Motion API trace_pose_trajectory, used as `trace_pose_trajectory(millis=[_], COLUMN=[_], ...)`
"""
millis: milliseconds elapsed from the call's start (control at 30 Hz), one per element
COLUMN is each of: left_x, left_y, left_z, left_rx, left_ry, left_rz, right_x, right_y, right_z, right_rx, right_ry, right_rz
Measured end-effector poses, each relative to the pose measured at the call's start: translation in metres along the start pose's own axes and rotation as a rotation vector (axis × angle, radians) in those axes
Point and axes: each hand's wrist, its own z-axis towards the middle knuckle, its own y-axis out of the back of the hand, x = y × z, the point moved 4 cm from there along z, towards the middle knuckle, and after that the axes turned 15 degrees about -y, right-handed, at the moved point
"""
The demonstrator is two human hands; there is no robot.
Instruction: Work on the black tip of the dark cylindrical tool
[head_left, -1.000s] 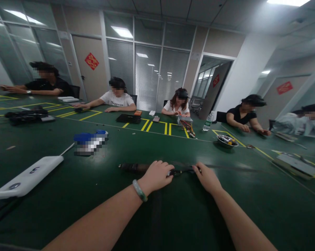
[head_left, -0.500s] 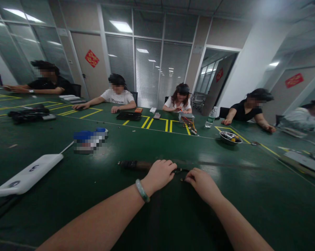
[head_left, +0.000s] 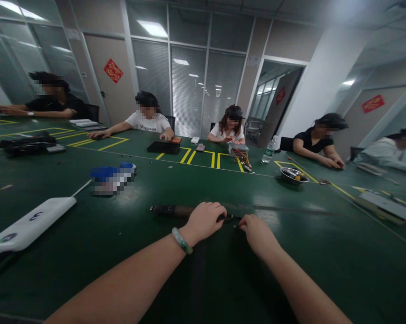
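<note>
A dark tool with a brown handle (head_left: pixel 171 209) lies on the green table mat (head_left: pixel 88 279) in front of me, and its far end points left. My left hand (head_left: pixel 206 220), with a pale green bangle on the wrist, closes over the tool's near end. A thin black cable (head_left: pixel 230 218) runs from there towards my right hand (head_left: pixel 258 234), whose fingertips pinch a small dark end of it (head_left: pixel 238 225). Part of the tool is hidden under my left hand.
A white flat case (head_left: pixel 30 225) lies on my left, and a pixelated blue-and-white object (head_left: pixel 111 180) lies beyond it. A steel bowl (head_left: pixel 293 175), a water bottle (head_left: pixel 269 149) and a wired metal box (head_left: pixel 239 150) stand farther off. Several co-workers (head_left: pixel 229 128) sit around the table.
My right hand has moved left, closer to my left hand, and now pinches the cable's end. The whole scene has shifted slightly up and left in view.
</note>
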Motion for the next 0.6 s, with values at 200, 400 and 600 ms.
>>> trace_pose_trajectory(millis=[200,400,600], left_x=[0.001,0.003,0.004], left_y=[-0.001,-0.002,-0.003], left_z=[0.002,0.001,0.000], left_rx=[0.009,0.001,-0.028], left_ry=[0.015,0.017,0.011], left_rz=[-0.018,-0.036,-0.038], right_x=[0.019,0.016,0.012], right_y=[0.004,-0.001,-0.005], right_z=[0.016,0.016,0.010], right_rx=[-0.143,-0.112,-0.042], right_ry=[0.076,0.084,0.102], right_rz=[0.032,0.125,0.222])
